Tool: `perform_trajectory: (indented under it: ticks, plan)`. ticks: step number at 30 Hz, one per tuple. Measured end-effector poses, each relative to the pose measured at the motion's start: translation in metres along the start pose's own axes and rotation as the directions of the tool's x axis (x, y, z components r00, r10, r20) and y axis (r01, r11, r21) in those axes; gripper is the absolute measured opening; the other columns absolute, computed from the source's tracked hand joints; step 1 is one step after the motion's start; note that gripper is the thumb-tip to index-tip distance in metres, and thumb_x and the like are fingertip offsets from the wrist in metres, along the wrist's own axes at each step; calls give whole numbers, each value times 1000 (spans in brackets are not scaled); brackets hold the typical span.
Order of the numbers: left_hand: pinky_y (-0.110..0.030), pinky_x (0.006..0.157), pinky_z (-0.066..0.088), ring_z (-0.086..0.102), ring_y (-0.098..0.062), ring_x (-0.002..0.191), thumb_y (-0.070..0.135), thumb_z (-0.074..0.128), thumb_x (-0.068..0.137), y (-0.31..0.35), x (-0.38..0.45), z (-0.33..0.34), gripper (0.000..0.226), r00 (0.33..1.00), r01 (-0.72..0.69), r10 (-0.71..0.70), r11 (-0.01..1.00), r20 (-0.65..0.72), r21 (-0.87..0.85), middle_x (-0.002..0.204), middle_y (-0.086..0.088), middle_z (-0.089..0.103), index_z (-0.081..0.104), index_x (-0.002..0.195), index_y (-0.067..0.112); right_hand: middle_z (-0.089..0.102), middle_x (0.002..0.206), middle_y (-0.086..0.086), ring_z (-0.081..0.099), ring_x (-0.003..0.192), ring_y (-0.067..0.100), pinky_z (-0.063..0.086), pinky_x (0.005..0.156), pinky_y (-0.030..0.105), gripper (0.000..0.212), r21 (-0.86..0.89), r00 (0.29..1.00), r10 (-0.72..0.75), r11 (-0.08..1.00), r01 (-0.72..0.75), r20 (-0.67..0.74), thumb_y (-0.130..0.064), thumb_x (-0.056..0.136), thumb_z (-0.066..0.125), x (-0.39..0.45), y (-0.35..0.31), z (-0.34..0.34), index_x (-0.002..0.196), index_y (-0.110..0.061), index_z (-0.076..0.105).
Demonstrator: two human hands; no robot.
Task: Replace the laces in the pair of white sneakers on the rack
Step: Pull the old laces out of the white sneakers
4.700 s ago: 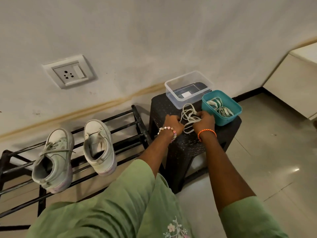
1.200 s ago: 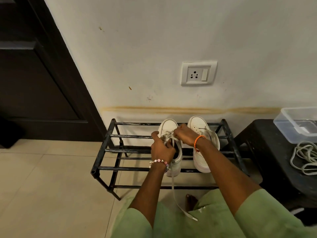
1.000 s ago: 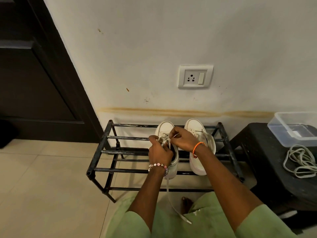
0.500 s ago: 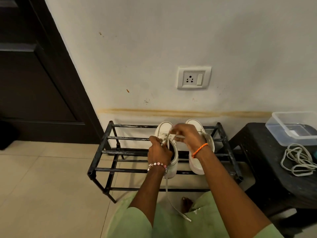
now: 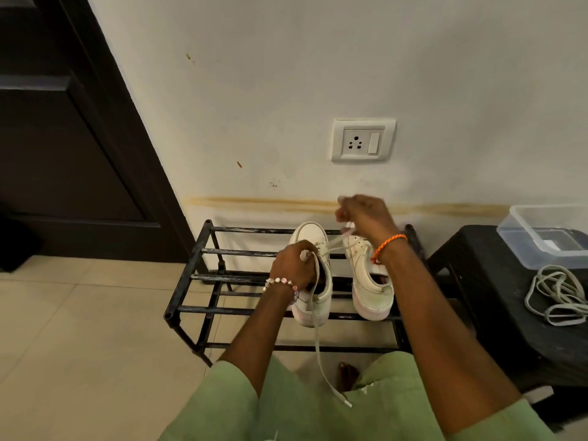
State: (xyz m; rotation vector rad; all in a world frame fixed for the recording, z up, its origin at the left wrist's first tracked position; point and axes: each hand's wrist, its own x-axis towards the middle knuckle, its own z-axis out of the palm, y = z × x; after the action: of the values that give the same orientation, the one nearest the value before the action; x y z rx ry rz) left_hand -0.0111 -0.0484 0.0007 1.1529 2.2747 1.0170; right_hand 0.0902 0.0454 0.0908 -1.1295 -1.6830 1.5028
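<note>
Both hands pinching lace

The right hand is motion-blurred, and the clear box is cut off at the edge.

The scene is seen from a single wide-angle camera worn on the head, directed forward and steeply down. The green-clad lap fills the near edge, and both forearms reach away from it. The black shoe rack is framed at centre, close in, with the wall beyond it at the far side. A dark door is caught far left, a black stool at right. Straight lines are bowed near the edges.
</note>
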Motion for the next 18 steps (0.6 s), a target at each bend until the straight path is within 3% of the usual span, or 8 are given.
perform_trajectory:
  ticks: [3, 7, 10, 11, 13, 14, 16, 18]
  plan:
    - [-32, 81, 52, 62, -22, 93, 13, 59, 88, -2, 11, -14, 9, 996, 93, -93, 959, 12, -267, 97, -5, 67, 62, 84, 20, 60, 81, 15, 56, 71, 23, 54, 72, 44, 22, -204, 993, 115, 973, -104, 40, -15, 91, 57, -1, 41, 6, 69, -12, 55]
    - [-28, 63, 47, 61, -17, 74, 8, 52, 94, 15, 25, -56, 14, 963, 223, -267, 689, 45, -689, 89, -4, 67, 53, 84, 18, 61, 82, 5, 59, 88, 22, 54, 82, 45, 21, -266, 986, 142, 957, -115, 85, -12, 91, 57, -8, 66, 13, 71, -19, 56]
    - [-28, 67, 49, 63, -14, 72, 16, 52, 96, 28, 37, -96, 10, 943, 167, -333, 499, -10, -850, 86, 1, 68, 54, 87, 19, 63, 82, 0, 60, 87, 18, 55, 80, 37, 19, -369, 989, 101, 928, -54, 109, -12, 89, 56, -8, 68, 13, 74, -22, 58]
    - [-27, 68, 50, 64, -14, 72, 16, 53, 95, 31, 41, -107, 9, 936, 139, -349, 476, -41, -868, 85, 2, 68, 55, 88, 19, 62, 79, -2, 59, 86, 17, 52, 77, 31, 18, -411, 991, 75, 911, -21, 115, -10, 88, 57, -7, 66, 13, 74, -21, 60]
    - [-25, 64, 50, 64, -14, 70, 14, 53, 94, 29, 50, -120, 7, 926, 120, -364, 540, -103, -833, 83, 1, 67, 58, 89, 16, 65, 85, 0, 59, 88, 19, 47, 76, 25, 12, -518, 994, 15, 854, 45, 110, -9, 86, 57, -7, 59, 13, 81, -16, 64]
    - [-24, 61, 50, 64, -15, 72, 11, 53, 93, 26, 54, -121, 6, 918, 132, -369, 626, -142, -769, 84, -1, 67, 59, 92, 13, 66, 91, 3, 60, 92, 21, 45, 78, 25, 11, -588, 997, -21, 807, 65, 80, -9, 85, 57, -8, 55, 14, 85, -15, 67]
    - [-26, 70, 51, 64, -26, 92, 6, 53, 89, 13, 59, -114, 17, 914, 227, -363, 829, -183, -511, 101, -11, 64, 58, 105, 6, 67, 97, 7, 58, 97, 25, 44, 75, 28, 14, -713, 994, -108, 698, 67, -13, -11, 86, 54, -13, 47, 16, 88, -14, 68]
    - [-31, 86, 46, 55, -33, 112, 7, 53, 86, -1, 51, -95, 40, 915, 360, -384, 916, -124, -178, 122, -15, 54, 46, 126, 5, 66, 95, 9, 58, 96, 27, 44, 71, 29, 14, -751, 979, -193, 656, 76, -69, -11, 86, 54, -16, 42, 20, 88, -13, 68]
